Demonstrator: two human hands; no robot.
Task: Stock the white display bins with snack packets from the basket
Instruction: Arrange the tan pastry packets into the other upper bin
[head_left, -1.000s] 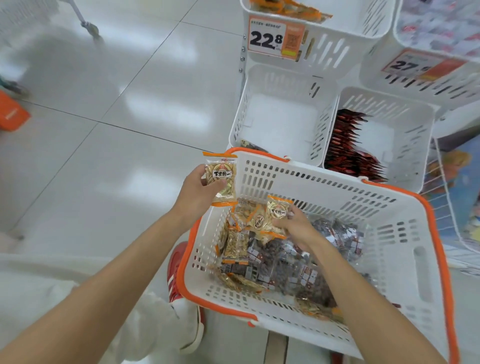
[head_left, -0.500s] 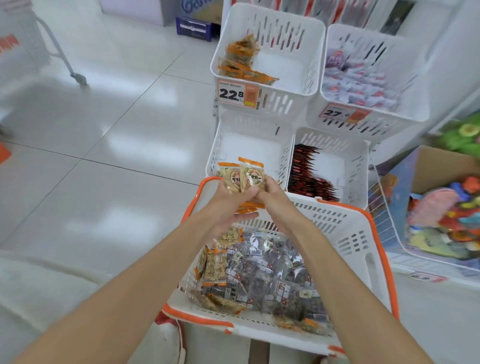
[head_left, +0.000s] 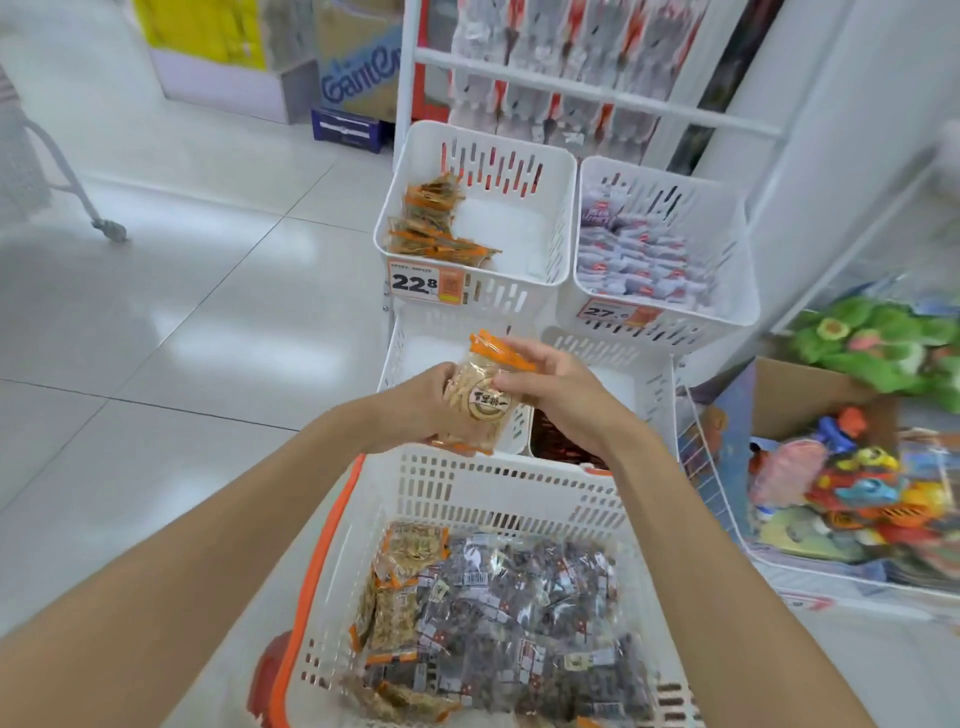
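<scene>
1. While both hands hovered just past the far rim of the basket (head_left: 498, 483), they held a small stack of orange-topped snack packets (head_left: 483, 395) between them. The left hand (head_left: 415, 410) was curled round the stack's left edge and underside. The right hand (head_left: 566, 395) pinched its right side, thumb across the front label.
2. More packets of that kind lay along the left side of the basket, beside a large heap of dark packets (head_left: 519, 597).
3. Matching orange-edged packets (head_left: 431, 223) stood against the left wall of the far-left bin (head_left: 498, 301), the one with the price tag (head_left: 421, 280). That bin looked like the right home for the stack.
4. To do this step well, the stack's edges wanted squaring first, with all labels facing one way.
5. From there the stack had to travel over the near-left bin (head_left: 415, 353), which sat right below the hands, and go down next to the existing packets, set in rather than dropped.
6. Glossy film slides easily, so pressure from both sides seemed wise until the stack touched down.
7. The far-right bin (head_left: 727, 291) held pale packets and the near-right bin (head_left: 644, 374) dark red ones; neither suited this stack.
</scene>
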